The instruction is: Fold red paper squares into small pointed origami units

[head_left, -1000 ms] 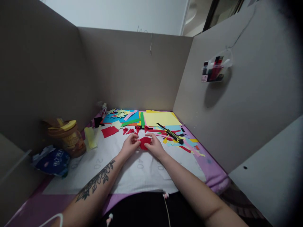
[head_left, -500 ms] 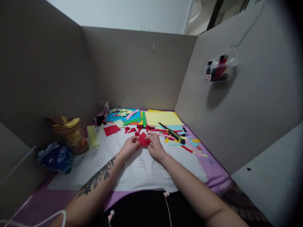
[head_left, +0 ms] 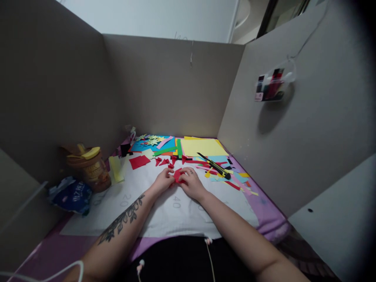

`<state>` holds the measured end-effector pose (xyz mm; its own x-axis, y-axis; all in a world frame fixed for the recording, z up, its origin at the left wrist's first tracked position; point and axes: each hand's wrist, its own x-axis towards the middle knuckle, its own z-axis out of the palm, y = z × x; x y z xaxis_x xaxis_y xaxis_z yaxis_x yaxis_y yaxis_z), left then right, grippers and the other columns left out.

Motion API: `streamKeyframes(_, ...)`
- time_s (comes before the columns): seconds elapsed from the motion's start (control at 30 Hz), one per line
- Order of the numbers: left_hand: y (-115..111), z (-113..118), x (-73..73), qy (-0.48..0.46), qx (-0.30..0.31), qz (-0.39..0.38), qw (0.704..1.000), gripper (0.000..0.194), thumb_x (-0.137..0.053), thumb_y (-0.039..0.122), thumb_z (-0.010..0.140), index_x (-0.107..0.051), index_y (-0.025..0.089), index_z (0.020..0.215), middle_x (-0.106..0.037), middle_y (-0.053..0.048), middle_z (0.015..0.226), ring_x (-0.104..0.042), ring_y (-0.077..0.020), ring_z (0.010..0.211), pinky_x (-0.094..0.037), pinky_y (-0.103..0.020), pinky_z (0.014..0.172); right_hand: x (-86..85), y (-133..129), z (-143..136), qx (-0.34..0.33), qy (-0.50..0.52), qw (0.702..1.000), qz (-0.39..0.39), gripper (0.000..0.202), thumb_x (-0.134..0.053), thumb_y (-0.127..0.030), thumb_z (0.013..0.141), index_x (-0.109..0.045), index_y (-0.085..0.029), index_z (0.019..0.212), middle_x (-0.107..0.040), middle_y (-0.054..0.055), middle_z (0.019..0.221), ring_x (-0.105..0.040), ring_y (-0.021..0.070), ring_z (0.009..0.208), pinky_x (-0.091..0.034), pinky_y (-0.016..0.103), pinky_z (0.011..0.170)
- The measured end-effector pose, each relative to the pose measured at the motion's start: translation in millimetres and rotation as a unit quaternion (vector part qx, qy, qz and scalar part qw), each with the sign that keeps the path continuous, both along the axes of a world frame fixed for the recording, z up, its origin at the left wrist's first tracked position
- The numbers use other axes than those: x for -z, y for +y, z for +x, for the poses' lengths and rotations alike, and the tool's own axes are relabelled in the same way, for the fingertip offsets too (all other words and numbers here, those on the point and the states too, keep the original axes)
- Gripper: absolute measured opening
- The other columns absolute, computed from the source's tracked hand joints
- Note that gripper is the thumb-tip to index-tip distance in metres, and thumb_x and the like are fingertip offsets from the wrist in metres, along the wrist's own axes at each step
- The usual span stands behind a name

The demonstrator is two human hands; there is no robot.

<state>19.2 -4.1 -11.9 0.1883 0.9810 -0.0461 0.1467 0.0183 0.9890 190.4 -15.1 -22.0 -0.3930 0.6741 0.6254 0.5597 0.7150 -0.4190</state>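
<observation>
Between my two hands is a piece of red paper (head_left: pixel 177 175), partly covered by the fingers. My left hand (head_left: pixel 163 181) pinches its left side. From the right, my right hand (head_left: pixel 191 182) curls its fingers over the paper's other edge and presses on it. Just beyond the hands lie several small folded red paper pieces (head_left: pixel 165 161). Flat red paper squares (head_left: pixel 139 161) rest to their left. Both hands are over a white sheet (head_left: pixel 152 219) marked with numbers.
A black and yellow utility knife (head_left: pixel 216 167) lies among coloured paper strips on the right. Yellow sheets (head_left: pixel 202 147) and a blue sheet (head_left: pixel 138 146) with paper stars are at the back. A brown tub (head_left: pixel 91 168) and a blue packet (head_left: pixel 70 194) stand left. Grey panels (head_left: pixel 173 86) enclose the table.
My right hand has moved slightly left and its fingers have curled over the red paper. Less of the paper shows now, and its visible part is narrower. The left hand has hardly moved.
</observation>
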Motion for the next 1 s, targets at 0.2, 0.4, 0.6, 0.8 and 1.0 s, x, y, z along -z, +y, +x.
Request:
streamKeyframes(0.2,-3,1,-2.5,-0.015,-0.006,0.008,1.0,0.025,-0.057,0.016,0.067,-0.045,0.019,0.088,-0.048,0.009,0.047,-0.046,-0.0083,0.04,-0.031,-0.016,0.041,1.2,0,-1,-0.012,0.003,1.0,-0.003,0.012,-0.062,-0.013,0.075,-0.065,-0.023,0.08,-0.059,0.007,0.103,-0.047,0.0243,0.104,-0.038,0.043,0.091)
streamKeyframes(0.4,0,-1,-1.2,0.032,0.032,0.049,0.998,0.011,-0.048,0.011,0.064,-0.05,0.018,0.073,-0.05,0.007,0.048,-0.045,-0.009,0.042,-0.032,-0.018,0.043,3.0,3,1,-0.006,-0.028,0.999,0.023,0.009,-0.063,-0.016,0.078,-0.069,-0.024,0.077,-0.063,0.006,0.103,-0.046,0.0244,0.104,-0.038,0.042,0.089)
streamKeyframes(0.6,2,-12,-2.6,0.201,0.044,0.163,0.965,0.022,-0.048,0.01,0.066,-0.068,0.018,0.072,-0.069,-0.002,0.073,-0.06,-0.0174,0.07,-0.044,-0.026,0.067,10.2,13,3,-0.021,-0.05,0.998,-0.012,0.015,-0.061,-0.014,0.079,-0.07,-0.025,0.074,-0.068,0.005,0.089,-0.053,0.0218,0.092,-0.041,0.039,0.084)
streamKeyframes(0.8,-3,-22,-6.0,0.33,0.08,0.281,0.897,0.032,-0.048,0.009,0.07,-0.075,0.021,0.082,-0.067,-0.008,0.09,-0.059,-0.021,0.085,-0.043,-0.031,0.081,14.3,22,12,-0.048,-0.056,0.995,-0.074,0.016,-0.06,-0.011,0.077,-0.07,-0.023,0.077,-0.07,0.004,0.079,-0.061,0.0195,0.081,-0.044,0.034,0.08)
streamKeyframes(1.0,-3,-24,-1.3,0.294,0.179,0.32,0.883,0.032,-0.051,0.013,0.076,-0.074,0.026,0.093,-0.068,-0.007,0.098,-0.058,-0.0217,0.094,-0.041,-0.032,0.087,10.5,26,25,-0.059,-0.047,0.989,-0.126,0.017,-0.06,-0.011,0.074,-0.071,-0.024,0.075,-0.071,0.002,0.082,-0.063,0.0188,0.08,-0.046,0.031,0.078)
